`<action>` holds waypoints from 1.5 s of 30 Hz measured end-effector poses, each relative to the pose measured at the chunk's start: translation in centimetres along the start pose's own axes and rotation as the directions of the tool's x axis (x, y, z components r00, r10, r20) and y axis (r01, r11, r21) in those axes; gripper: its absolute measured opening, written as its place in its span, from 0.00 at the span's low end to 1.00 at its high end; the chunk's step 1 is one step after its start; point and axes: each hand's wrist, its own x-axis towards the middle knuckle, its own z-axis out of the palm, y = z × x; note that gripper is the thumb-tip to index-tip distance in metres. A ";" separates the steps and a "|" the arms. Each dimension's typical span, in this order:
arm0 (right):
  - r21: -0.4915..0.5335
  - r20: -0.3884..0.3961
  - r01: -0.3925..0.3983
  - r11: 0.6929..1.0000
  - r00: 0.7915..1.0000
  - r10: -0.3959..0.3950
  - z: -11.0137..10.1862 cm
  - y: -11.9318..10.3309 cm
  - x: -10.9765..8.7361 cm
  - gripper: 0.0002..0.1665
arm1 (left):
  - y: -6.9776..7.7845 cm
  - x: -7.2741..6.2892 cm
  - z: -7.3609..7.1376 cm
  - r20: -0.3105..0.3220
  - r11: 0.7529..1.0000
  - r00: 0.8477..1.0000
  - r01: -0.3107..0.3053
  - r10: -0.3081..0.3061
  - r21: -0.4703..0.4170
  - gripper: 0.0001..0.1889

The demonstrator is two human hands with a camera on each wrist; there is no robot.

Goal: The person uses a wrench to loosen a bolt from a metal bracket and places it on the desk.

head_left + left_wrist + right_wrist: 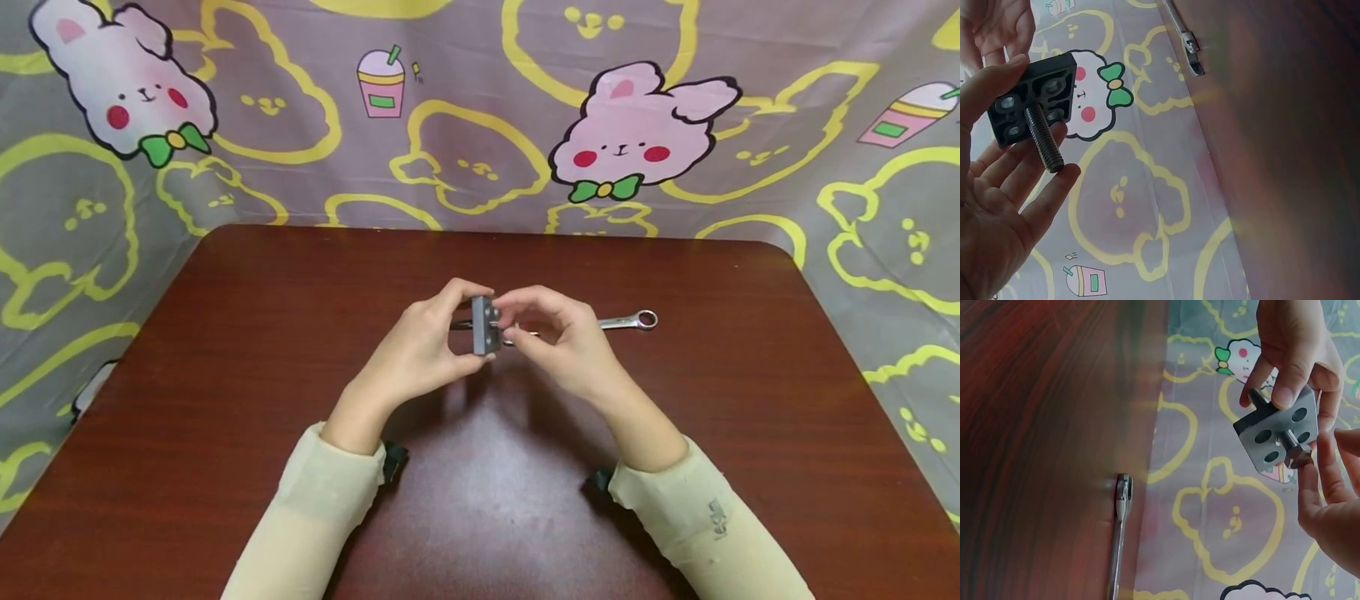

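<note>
The left hand [420, 346], spread to plate width, grips the plate [482, 325] edges, centre frame; the right [572, 337] pinches the bolt [1298, 456] head. Slack grip could drop the plate; tilt could bind the bolt.

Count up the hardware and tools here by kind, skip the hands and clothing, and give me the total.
Gray plate with holes: 1
Bolt through the plate: 1
Wrench on the table: 1
Total: 3
</note>
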 end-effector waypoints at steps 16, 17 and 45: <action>-0.076 -0.050 -0.262 0.962 0.965 0.259 -0.4 1.1 -0.3 0.12 | 0.5 -0.3 -0.4 -0.032 1.000 0.999 0.023 -0.023 0.017 0.38; -0.065 -0.039 -0.279 0.958 0.960 0.277 -0.3 1.1 -0.3 0.11 | 0.6 -0.3 -0.4 -0.035 1.000 0.999 0.021 -0.020 0.021 0.38; -0.013 -0.078 0.037 0.999 0.996 -0.038 0.5 0.7 -0.4 0.08 | 0.8 0.0 -0.5 -0.061 0.997 0.996 -0.067 0.070 0.048 0.37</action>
